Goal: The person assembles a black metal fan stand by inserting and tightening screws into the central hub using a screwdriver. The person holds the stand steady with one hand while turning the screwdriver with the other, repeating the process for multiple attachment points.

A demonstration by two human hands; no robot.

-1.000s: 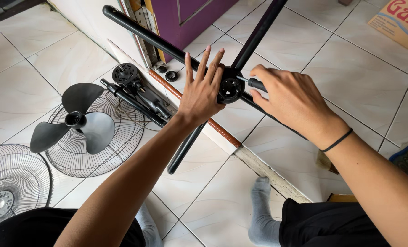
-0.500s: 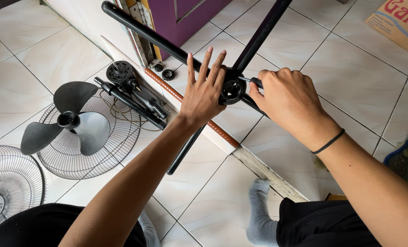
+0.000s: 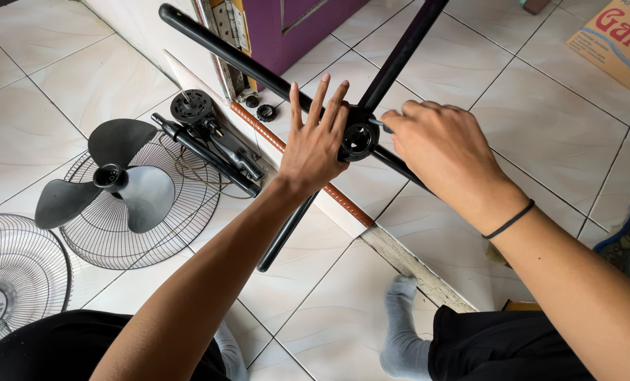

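From your head camera, you look down at the white tiled floor [image 3: 541, 141] and your two arms reaching out.

Your left hand [image 3: 315, 144] is wide open. The fingers are straight and spread out, pointing away from you. The palm side presses flat against the black cross-shaped stand [image 3: 258, 70], right beside its round middle hub [image 3: 359, 139]. It grips nothing; it only leans on the bars.

Your right hand [image 3: 445, 152] is curled almost closed. Its fingertips pinch something small at the right side of the hub. You cannot tell what that small thing is, because the fingers hide it. A thin black band [image 3: 509, 220] sits on that wrist.

The stand is held up in the air above the floor, between your two hands.

On the floor to the left lies a black fan blade [image 3: 117, 183] on a wire fan guard [image 3: 181, 212]. Another wire guard [image 3: 11, 275] lies near the left edge. A black fan motor piece [image 3: 209, 137] lies beside the purple door [image 3: 308, 21].
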